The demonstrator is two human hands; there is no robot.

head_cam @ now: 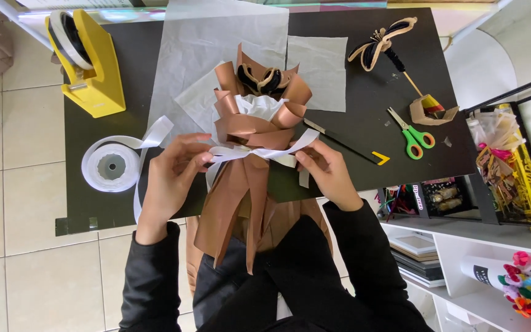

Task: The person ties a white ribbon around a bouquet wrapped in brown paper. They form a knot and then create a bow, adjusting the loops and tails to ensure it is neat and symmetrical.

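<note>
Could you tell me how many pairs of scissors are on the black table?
1: the green-handled scissors lie on the black table, right of the brown bouquet. Others may be hidden.

A black tabletop (370, 92) stands on a pale tiled floor (19, 203). Near its far left corner sits a yellow tape dispenser (90, 64). Sheets of translucent white paper (216, 43) lie along the far edge at the middle, a smaller sheet (322, 71) beside them. Toward the far right corner rests a tan and black looped ornament on a stick (388, 43). Near the right edge lie green-handled scissors (412, 134), with a black strip with a yellow tip (351, 144) just beside them. Beyond the right edge, white shelves (462, 246) hold books and colourful craft items.
</note>
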